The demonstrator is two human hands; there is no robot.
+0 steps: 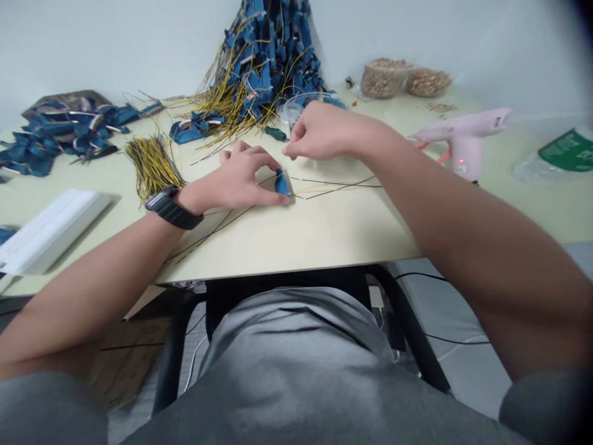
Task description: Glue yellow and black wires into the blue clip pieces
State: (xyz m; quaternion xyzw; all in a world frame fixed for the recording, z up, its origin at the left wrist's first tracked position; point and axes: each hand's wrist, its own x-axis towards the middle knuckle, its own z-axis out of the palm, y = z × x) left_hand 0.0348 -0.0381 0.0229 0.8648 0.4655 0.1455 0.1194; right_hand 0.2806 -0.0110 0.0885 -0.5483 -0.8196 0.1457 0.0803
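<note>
Between the thumb and index finger of my left hand (pixel 243 176) is a small curved blue piece (pixel 281 183), held at the tabletop. Thin black and yellow wires (pixel 336 185) lie on the table just right of it, and more pass beneath my left hand. My right hand (pixel 322 131) hovers up and to the right of the blue piece, its thumb and fingers pinched together. Whatever may be in that pinch is too small to make out. Beside those fingertips lies a dark green handle (pixel 275 133), and a clear plastic tub (pixel 291 111) stands partly hidden behind the hand.
A tall heap of blue pieces with yellow wires (pixel 264 68) leans on the wall. Leftward are a wire bundle (pixel 151 164), more blue pieces (pixel 60 127) and a white box (pixel 55 225). Rightward stand a pink glue gun (pixel 466 139), two nut-filled containers (pixel 384 79) and a bottle (pixel 567 151).
</note>
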